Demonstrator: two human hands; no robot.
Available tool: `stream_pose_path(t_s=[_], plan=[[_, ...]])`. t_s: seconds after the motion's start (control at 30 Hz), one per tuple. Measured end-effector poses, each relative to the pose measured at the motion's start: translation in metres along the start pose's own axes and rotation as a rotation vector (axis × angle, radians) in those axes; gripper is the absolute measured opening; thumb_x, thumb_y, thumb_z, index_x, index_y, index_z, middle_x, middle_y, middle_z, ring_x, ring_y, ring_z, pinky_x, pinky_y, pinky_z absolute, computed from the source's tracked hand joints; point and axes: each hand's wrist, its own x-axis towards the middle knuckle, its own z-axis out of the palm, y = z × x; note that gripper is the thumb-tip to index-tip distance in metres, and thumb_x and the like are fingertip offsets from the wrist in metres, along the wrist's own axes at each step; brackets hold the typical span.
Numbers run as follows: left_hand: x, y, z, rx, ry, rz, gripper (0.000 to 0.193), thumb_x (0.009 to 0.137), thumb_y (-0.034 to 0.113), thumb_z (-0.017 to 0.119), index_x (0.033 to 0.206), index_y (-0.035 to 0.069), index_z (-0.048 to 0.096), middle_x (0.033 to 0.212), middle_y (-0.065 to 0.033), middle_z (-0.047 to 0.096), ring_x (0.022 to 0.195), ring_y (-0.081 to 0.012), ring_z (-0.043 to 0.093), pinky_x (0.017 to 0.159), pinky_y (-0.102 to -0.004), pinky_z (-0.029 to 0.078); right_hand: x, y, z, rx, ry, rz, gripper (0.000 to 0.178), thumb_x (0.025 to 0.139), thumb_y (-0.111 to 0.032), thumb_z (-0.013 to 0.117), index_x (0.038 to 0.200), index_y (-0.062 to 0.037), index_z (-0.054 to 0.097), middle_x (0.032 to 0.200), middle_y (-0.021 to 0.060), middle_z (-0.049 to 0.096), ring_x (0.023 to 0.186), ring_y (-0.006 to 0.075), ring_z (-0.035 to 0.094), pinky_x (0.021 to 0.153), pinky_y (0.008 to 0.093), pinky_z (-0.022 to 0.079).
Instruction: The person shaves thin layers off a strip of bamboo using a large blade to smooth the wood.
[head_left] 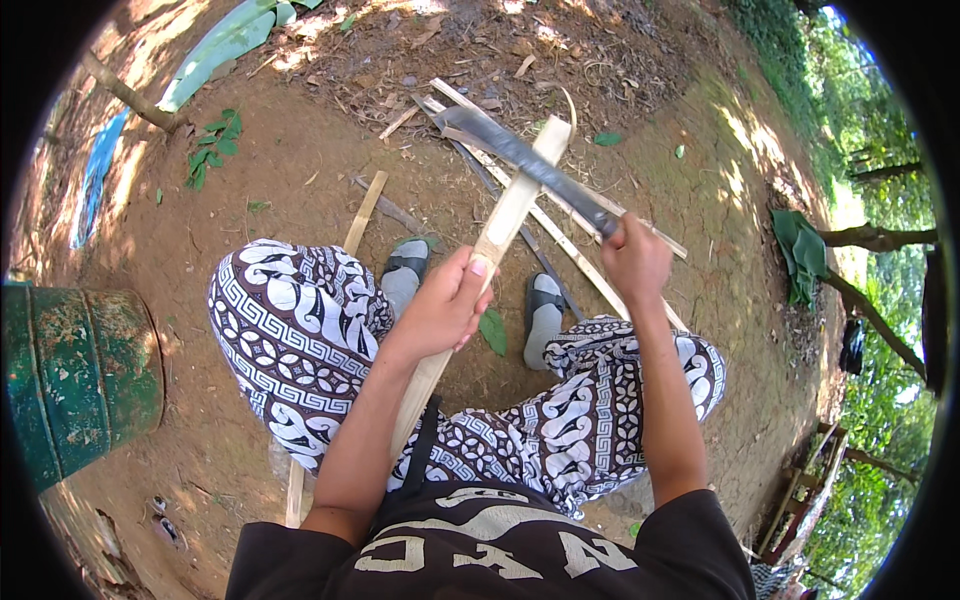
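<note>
My left hand (447, 302) is closed around a long pale wooden slat (510, 205), which slants from beside my body up and away to the right. A machete (505, 145) with a long dark blade is gripped by its handle in my right hand (637, 262). Its blade crosses over the slat toward the far end, pointing up and left. Whether the edge touches the wood cannot be told. At the slat's far tip curls a thin shaving (573, 112). Part of the slat's near end is hidden by my left forearm.
Several long strips of wood (575, 250) lie on the ground beyond my feet. Another wooden piece (366, 210) rests near my left foot. A green metal drum (85, 375) stands at the left. Leafy twigs (213, 148) and wood chips are scattered on the bare soil.
</note>
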Motion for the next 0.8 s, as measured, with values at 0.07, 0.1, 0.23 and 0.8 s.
stream_pose_path(t_s=[0.07,0.1,0.23,0.8], plan=[[0.002,0.0,0.006,-0.008,-0.033,0.002,0.032,0.109,0.031,0.035,0.111,0.002,0.048,0.072,0.0006,0.046,0.041,-0.004,0.038,0.037,-0.0214,0.035,-0.006,-0.035,0.003,0.232,0.01,-0.092,0.012,0.069,-0.007,0.064,0.072,-0.0077,0.052,0.059,0.0087,0.06,0.046,0.0277,0.058,0.046,0.0408,0.047],[0.001,0.0,0.007,-0.008,-0.04,0.007,0.032,0.109,0.031,0.035,0.111,0.002,0.048,0.072,0.0006,0.046,0.041,-0.0041,0.038,0.037,-0.0214,0.035,-0.007,-0.053,0.001,0.238,-0.013,-0.157,0.014,0.067,-0.008,0.065,0.072,-0.0082,0.052,0.057,0.0075,0.057,0.046,0.0264,0.057,0.046,0.0395,0.046],[-0.005,0.007,0.007,0.02,-0.03,-0.042,0.031,0.109,0.031,0.035,0.111,0.003,0.047,0.072,0.0009,0.046,0.041,-0.0037,0.039,0.037,-0.0212,0.035,-0.002,-0.085,-0.014,0.204,-0.02,-0.339,0.018,0.067,-0.014,0.068,0.071,-0.01,0.05,0.053,0.0051,0.05,0.047,0.0245,0.057,0.049,0.0384,0.046],[-0.001,0.005,-0.006,-0.047,0.037,-0.039,0.03,0.109,0.028,0.037,0.118,0.002,0.05,0.073,0.0008,0.049,0.042,-0.0051,0.042,0.039,-0.0216,0.038,0.046,0.2,-0.04,0.214,-0.243,1.025,0.034,0.079,-0.027,0.065,0.08,0.0073,0.064,0.068,0.0169,0.065,0.063,0.0287,0.066,0.061,0.0411,0.052]])
